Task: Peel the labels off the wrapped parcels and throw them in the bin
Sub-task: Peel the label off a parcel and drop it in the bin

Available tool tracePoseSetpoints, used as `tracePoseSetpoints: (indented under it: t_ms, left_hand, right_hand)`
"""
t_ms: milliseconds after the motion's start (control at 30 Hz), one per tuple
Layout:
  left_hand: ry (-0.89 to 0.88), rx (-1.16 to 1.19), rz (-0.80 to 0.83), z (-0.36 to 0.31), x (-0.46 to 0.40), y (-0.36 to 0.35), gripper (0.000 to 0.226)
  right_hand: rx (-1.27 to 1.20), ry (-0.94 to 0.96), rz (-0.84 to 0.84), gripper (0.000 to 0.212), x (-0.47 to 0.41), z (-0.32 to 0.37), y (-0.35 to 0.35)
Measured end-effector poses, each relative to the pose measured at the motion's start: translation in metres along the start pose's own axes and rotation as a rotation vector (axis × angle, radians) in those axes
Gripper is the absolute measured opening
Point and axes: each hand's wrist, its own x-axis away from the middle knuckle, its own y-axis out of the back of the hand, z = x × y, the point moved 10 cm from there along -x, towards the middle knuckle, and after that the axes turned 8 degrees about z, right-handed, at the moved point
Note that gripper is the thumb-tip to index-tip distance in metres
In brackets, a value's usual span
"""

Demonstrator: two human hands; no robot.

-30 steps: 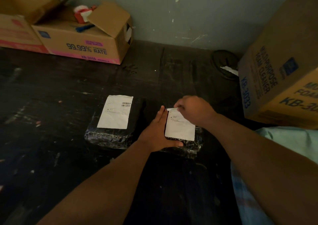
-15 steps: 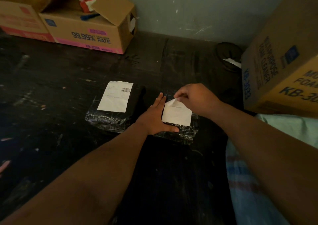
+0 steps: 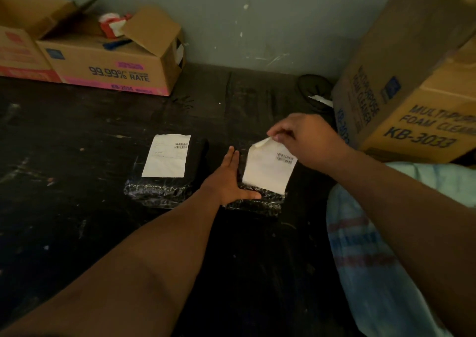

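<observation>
Two black wrapped parcels lie side by side on the dark floor. The left parcel (image 3: 164, 191) carries a flat white label (image 3: 166, 156). My left hand (image 3: 228, 182) lies flat with spread fingers on the right parcel (image 3: 257, 202), pressing it down. My right hand (image 3: 306, 137) pinches the top corner of that parcel's white label (image 3: 268, 169). The label is lifted and tilted, with its barcode showing and its lower edge still at the wrap. A dark round bin (image 3: 315, 90) holding a white scrap stands at the wall beyond my right hand.
An open cardboard box (image 3: 113, 66) with red and blue items sits at the back left against the wall. A big "foam cleaner" carton (image 3: 407, 87) stands at the right, close to the bin. My checked cloth-covered leg (image 3: 365, 246) is at lower right.
My right hand has pulled the label's top corner up and to the right, so more of the label stands off the right parcel. My left hand has stayed pressed on the parcel.
</observation>
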Motion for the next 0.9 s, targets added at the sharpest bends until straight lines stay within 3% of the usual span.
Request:
tracePoseSetpoints:
  t_ms: [133,267,433,567,667,767,900]
  left_hand:
    - [0.039,-0.135,-0.001,-0.007,0.006,0.003,0.149]
    - [0.062,-0.319,-0.062,-0.022,0.021,0.006,0.136]
    - [-0.094,-0.480,-0.147,-0.066,0.041,-0.011,0.112]
    - [-0.322,-0.424,-0.203,-0.143,0.063,-0.041,0.087]
    - [-0.431,-0.412,-0.216,-0.203,0.079,-0.063,0.080]
    - [-0.496,-0.347,-0.224,-0.253,0.091,-0.084,0.077]
    - [-0.540,-0.222,-0.276,-0.298,0.094,-0.104,0.057]
  right_hand:
    - [0.000,-0.047,-0.147,0.034,0.017,0.005,0.045]
    - [0.128,-0.040,-0.200,0.020,0.046,0.012,0.072]
    - [0.212,-0.288,-0.211,0.026,0.114,-0.021,0.089]
    - [0.283,-0.460,-0.154,0.024,0.178,-0.055,0.093]
    - [0.297,-0.571,-0.093,0.023,0.225,-0.082,0.100]
    - [0.319,-0.753,-0.070,0.025,0.278,-0.114,0.116]
    - [0.374,-0.883,0.005,0.032,0.330,-0.144,0.122]
